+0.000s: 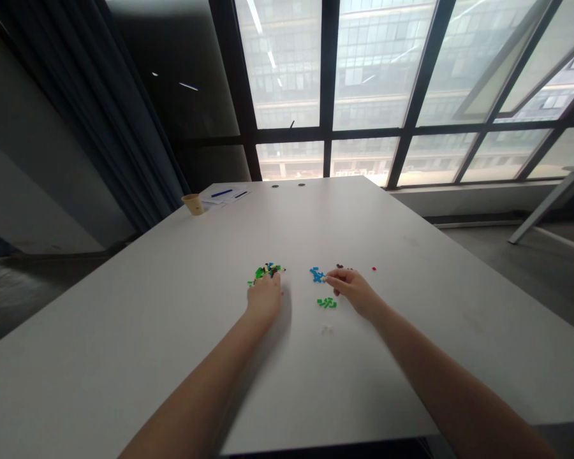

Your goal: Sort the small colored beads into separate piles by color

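a quick look from head height

far left on the white table (124, 331) sits a paper cup (194, 204), well away from everything. the left hand (264, 299) has its fingers curled down against a heap of mixed small plastic bricks (266, 272), green, black and yellow, lying just ahead of it; can't tell if it's holding any. the blue bricks (317, 275) lie just left of the right hand (353, 290), nearer it than the left, and its thumb and index finger look pressed together, pinching a tiny pale piece (325, 279). green bricks (326, 303) lie just below, a lone red brick (374, 268) off to the right
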Motion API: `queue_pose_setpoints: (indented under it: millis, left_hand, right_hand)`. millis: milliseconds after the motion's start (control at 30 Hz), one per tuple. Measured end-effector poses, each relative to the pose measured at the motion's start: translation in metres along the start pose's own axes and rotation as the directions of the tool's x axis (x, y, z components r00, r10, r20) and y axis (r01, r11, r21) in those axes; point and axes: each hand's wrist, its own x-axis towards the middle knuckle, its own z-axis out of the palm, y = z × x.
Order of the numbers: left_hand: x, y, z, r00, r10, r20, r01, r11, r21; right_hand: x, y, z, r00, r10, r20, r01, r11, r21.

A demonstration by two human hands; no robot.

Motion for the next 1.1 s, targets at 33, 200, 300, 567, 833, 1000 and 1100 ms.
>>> queue_pose_setpoints:
  millis: [33,200,300,567,833,1000,1100]
  left_hand:
    - [0.0,-0.001,0.0,0.999,-0.009,0.031,0.009,1.0,0.006]
    - [0.002,-0.003,-0.002,0.993,-0.026,0.115,0.024,1.0,0.02]
    - [0.005,-0.005,-0.001,0.99,-0.016,0.142,0.015,1.0,0.011]
    - [0.007,-0.007,-0.001,0.988,0.022,0.153,-0.017,0.999,-0.033]
    - [0.01,-0.006,0.004,0.998,0.052,0.046,-0.051,0.998,-0.034]
    - [0.012,-0.007,0.005,0.995,0.09,0.033,-0.089,0.995,-0.041]
    - [0.012,-0.007,0.003,0.995,0.089,0.036,-0.087,0.995,-0.042]
  right_hand:
    - [0.0,0.0,-0.001,1.0,0.0,-0.001,0.0,1.0,0.007]
    - [0.0,-0.003,-0.009,0.999,0.019,-0.027,-0.017,0.997,0.072]
    - [0.001,-0.005,-0.015,0.999,0.027,-0.043,-0.021,0.991,0.135]
    - [0.0,-0.016,-0.034,0.993,0.032,-0.111,-0.013,0.987,0.162]
    - [0.002,-0.006,-0.089,0.981,0.191,-0.017,-0.183,0.905,-0.385]
    - [0.006,0.015,-0.111,0.951,0.309,-0.023,-0.25,0.721,-0.647]
    - [0.006,0.021,-0.115,0.929,0.371,-0.015,-0.274,0.658,-0.702]
